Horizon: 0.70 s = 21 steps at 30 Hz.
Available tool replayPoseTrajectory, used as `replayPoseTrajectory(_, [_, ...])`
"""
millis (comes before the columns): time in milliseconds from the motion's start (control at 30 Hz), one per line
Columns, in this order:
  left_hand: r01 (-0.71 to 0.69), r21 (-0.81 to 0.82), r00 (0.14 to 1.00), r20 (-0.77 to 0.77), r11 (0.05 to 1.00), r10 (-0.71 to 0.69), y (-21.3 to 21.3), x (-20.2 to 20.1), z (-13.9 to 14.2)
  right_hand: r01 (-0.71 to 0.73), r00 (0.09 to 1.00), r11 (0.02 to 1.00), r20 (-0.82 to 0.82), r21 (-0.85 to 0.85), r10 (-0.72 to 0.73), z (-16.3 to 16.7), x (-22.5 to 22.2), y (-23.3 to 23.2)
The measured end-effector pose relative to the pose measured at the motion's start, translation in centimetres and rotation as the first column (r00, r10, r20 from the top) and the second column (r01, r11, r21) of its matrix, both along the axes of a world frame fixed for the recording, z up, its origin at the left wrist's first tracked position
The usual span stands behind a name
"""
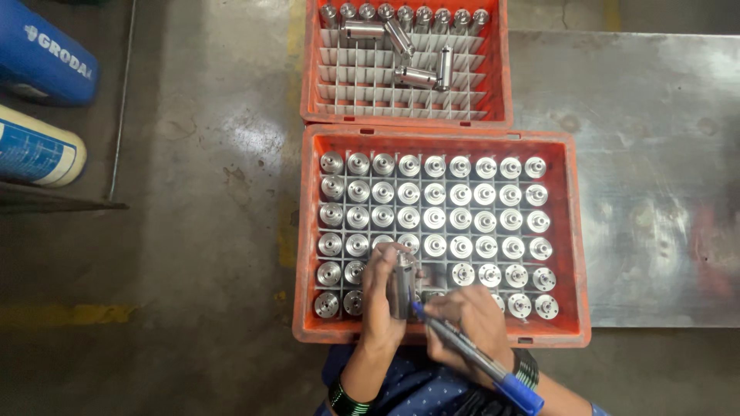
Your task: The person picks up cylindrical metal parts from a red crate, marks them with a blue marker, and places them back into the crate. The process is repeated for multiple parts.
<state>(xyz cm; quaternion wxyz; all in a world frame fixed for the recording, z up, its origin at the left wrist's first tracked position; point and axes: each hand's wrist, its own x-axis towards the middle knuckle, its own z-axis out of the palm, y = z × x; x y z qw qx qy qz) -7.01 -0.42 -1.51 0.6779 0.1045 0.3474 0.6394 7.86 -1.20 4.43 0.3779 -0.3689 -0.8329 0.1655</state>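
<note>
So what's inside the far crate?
The far crate holds a grey divider grid, mostly empty. One row of metal cylinders stands along its far edge; a few loose cylinders lie on top. The cell bottoms cannot be seen.

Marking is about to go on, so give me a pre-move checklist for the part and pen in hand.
1. Left hand grips metal cylinder: ok.
2. Right hand holds blue pen: ok.
3. Pen tip meets the cylinder: ok.
4. Cylinder is lifted over near crate: ok.
5. Cell under the hands is free: cannot tell, hidden.
6. Far crate parts stand upright: not ok, several lie loose.
</note>
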Motion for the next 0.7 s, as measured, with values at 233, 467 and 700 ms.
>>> replayPoseTrajectory(233, [0.013,-0.017,0.999,-0.029,1.0,-0.014,-0.1,0.4,-1.0,0.055,0.998,0.998,-0.021,-0.012,-0.056,0.2,0.6,0.4])
replayPoseTrajectory(467, [-0.031,0.003,0.987,-0.16,1.0,0.031,0.2,-0.1,0.7,0.069,0.998,0.985,0.016,-0.161,-0.067,0.3,0.6,-0.3])
replayPoseTrajectory(700, [0.401,0.265,0.121,-0.964,0.877,0.236,-0.9,-6.0,3.6,0.224,0.972,0.962,0.109,-0.158,-0.209,1.4,4.7,2.8])
